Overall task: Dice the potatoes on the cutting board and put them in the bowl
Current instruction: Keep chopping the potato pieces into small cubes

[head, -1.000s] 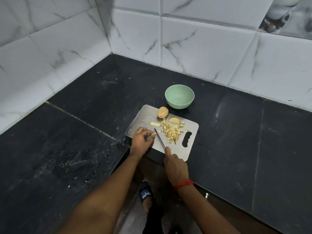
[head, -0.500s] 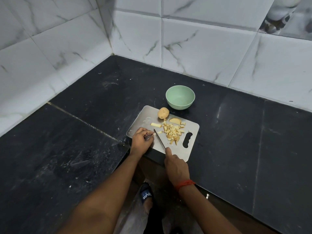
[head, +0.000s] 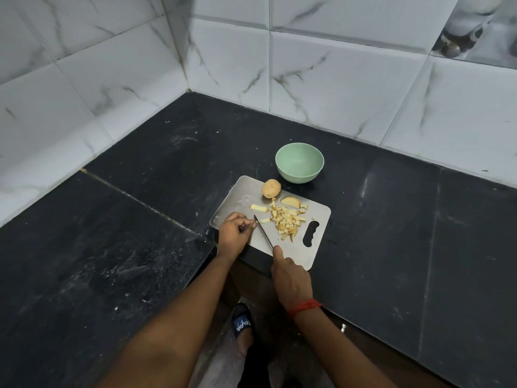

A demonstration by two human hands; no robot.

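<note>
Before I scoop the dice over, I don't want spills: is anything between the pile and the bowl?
Partly: a potato slice lies at the diced pile's far edge, toward the green bowl; the whole potato sits left of that path.

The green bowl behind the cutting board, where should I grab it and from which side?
Probably by the rim of the green bowl, from above on its near-right side. It stands upright, open and empty, on the counter, clear of the wall. The whole potato and cutting board sit close at its near-left, so the right side leaves fingers more room.
</note>
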